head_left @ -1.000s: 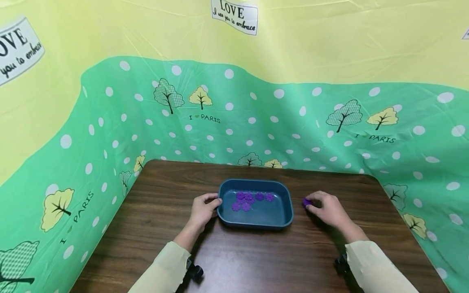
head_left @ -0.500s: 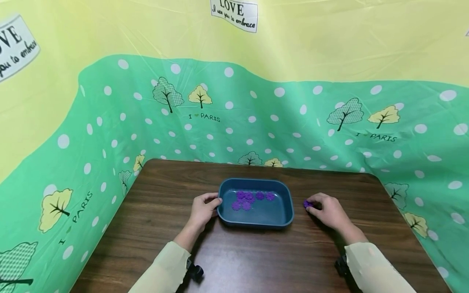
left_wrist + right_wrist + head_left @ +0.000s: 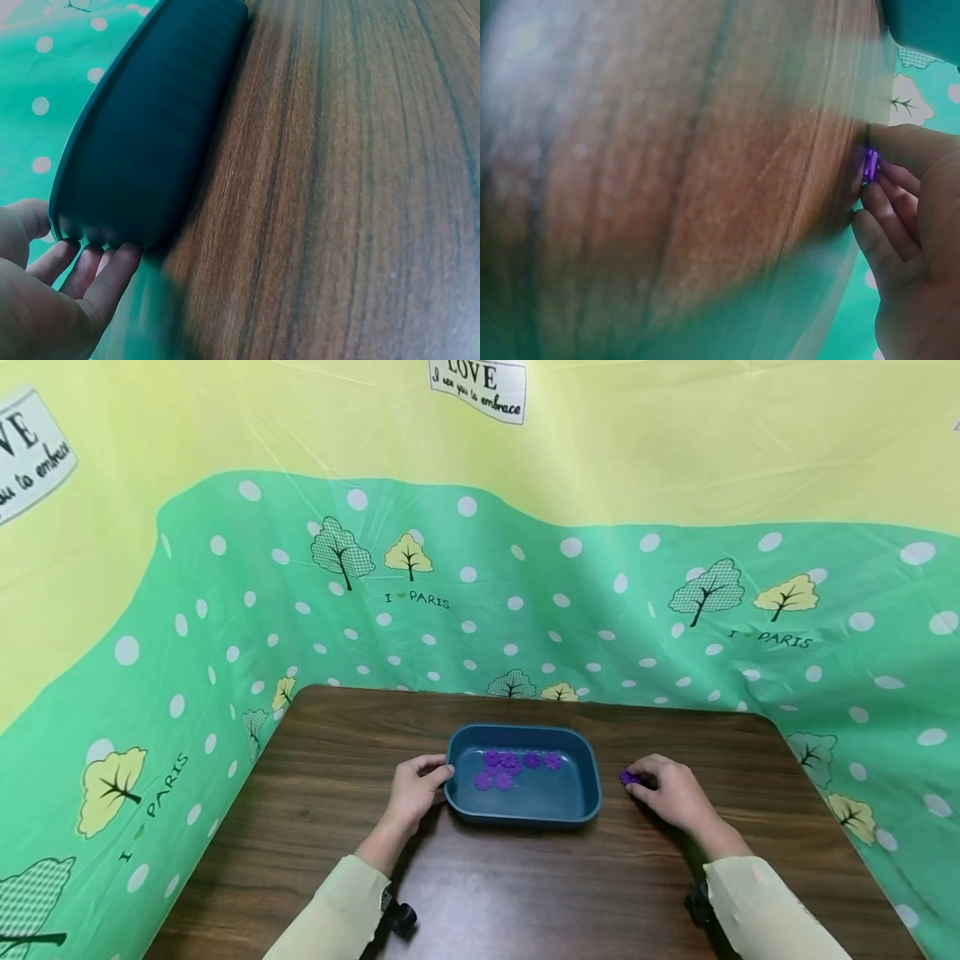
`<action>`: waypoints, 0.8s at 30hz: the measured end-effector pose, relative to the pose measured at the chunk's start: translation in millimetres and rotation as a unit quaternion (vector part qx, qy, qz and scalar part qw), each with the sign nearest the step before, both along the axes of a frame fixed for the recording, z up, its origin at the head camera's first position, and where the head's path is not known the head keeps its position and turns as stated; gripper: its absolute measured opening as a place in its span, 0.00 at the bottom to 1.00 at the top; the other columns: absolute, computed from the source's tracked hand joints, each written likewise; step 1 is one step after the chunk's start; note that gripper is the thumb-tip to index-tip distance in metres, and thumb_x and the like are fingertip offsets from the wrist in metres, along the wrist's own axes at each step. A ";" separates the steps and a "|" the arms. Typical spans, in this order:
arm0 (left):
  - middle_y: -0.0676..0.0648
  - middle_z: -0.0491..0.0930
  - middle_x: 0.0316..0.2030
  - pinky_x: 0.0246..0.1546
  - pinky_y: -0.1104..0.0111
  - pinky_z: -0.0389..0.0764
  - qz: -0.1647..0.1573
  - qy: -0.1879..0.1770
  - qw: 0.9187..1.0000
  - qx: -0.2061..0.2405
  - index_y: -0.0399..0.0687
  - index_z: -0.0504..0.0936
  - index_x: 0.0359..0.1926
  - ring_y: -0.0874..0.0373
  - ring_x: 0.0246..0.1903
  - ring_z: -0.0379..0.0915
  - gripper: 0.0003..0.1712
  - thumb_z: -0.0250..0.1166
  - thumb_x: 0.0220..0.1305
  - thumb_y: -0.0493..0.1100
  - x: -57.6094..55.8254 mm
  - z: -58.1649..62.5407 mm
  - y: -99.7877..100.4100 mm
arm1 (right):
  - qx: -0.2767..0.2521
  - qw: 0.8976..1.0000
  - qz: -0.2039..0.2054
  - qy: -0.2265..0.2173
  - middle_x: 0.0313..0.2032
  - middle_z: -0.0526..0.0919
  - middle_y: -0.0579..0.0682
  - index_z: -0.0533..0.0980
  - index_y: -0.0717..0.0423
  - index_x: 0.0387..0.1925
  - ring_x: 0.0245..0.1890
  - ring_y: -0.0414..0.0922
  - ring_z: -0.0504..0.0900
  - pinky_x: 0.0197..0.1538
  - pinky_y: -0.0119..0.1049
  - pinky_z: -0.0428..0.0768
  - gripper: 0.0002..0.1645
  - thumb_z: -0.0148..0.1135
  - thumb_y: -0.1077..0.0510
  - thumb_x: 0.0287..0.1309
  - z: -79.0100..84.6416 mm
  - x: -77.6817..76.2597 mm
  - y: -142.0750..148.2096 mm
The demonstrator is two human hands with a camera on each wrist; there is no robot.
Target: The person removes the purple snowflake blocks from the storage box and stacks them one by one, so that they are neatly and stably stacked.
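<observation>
On the table lies a dark blue rectangular tray [image 3: 555,797] with several purple flower-shaped pieces [image 3: 498,768] inside, mostly toward its back left. My left hand [image 3: 412,789] grips the tray's left end. In the left wrist view, its thumb reaches the rim and its fingers [image 3: 112,281] press the outer wall [image 3: 142,142]. To the right of the tray, my right hand [image 3: 673,789] pinches another purple flower-shaped piece [image 3: 628,778] low at the tabletop. From the right wrist, this purple piece [image 3: 870,165] shows between thumb and fingers, partly covered by them.
The brown wood-grain table [image 3: 525,893] extends around the tray and both hands. A green and yellow printed cloth [image 3: 420,635] hangs behind the table and along its sides. Dark wrist cameras [image 3: 400,917] sit below both sleeves.
The purple piece at my right fingertips has tipped from a steeper angle to lying flatter. My left hand and the tray have stayed in place; the head view has shifted slightly.
</observation>
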State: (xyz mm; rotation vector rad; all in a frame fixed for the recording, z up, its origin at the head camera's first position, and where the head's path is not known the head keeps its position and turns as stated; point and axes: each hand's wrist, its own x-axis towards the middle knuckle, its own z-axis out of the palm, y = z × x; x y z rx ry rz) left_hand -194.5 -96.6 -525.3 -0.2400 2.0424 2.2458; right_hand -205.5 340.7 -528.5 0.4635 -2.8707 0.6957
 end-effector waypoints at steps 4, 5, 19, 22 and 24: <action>0.43 0.83 0.40 0.44 0.52 0.89 0.003 0.001 1.000 -0.002 0.27 0.81 0.57 0.54 0.39 0.83 0.20 0.67 0.66 0.34 0.4 0.0 -0.1 | -0.001 1.000 0.001 0.000 0.44 0.86 0.56 0.85 0.59 0.43 0.46 0.58 0.85 0.49 0.59 0.84 0.11 0.74 0.62 0.57 -0.8 0.0 0.2; 0.44 0.83 0.40 0.44 0.53 0.89 0.003 0.001 1.000 -0.003 0.27 0.81 0.56 0.54 0.39 0.83 0.20 0.67 0.66 0.34 0.4 -0.1 -0.1 | -0.001 1.000 0.001 -0.001 0.45 0.86 0.56 0.85 0.59 0.43 0.46 0.58 0.85 0.49 0.59 0.84 0.11 0.74 0.62 0.57 -1.0 0.0 0.3; 0.43 0.83 0.41 0.44 0.53 0.89 0.004 0.001 1.000 -0.007 0.28 0.81 0.57 0.53 0.39 0.84 0.20 0.67 0.67 0.35 1.2 1.0 0.2 | -0.001 1.000 0.001 -0.006 0.45 0.86 0.55 0.86 0.58 0.42 0.49 0.59 0.84 0.52 0.61 0.82 0.10 0.73 0.62 0.58 -0.7 1.9 1.4; 0.43 0.83 0.41 0.44 0.53 0.89 0.003 0.003 1.000 -0.006 0.27 0.81 0.57 0.53 0.39 0.84 0.20 0.67 0.67 0.35 1.3 1.0 0.4 | 0.000 1.000 0.001 -0.008 0.46 0.86 0.56 0.86 0.58 0.43 0.49 0.60 0.84 0.52 0.61 0.82 0.10 0.73 0.63 0.58 -0.3 2.2 1.4; 0.43 0.84 0.41 0.44 0.53 0.89 0.002 0.004 1.000 -0.006 0.26 0.80 0.57 0.53 0.39 0.84 0.21 0.67 0.67 0.35 0.9 0.4 0.4 | 0.000 1.000 0.001 -0.009 0.46 0.86 0.56 0.86 0.58 0.43 0.49 0.60 0.84 0.52 0.61 0.82 0.10 0.73 0.63 0.58 0.0 2.4 1.7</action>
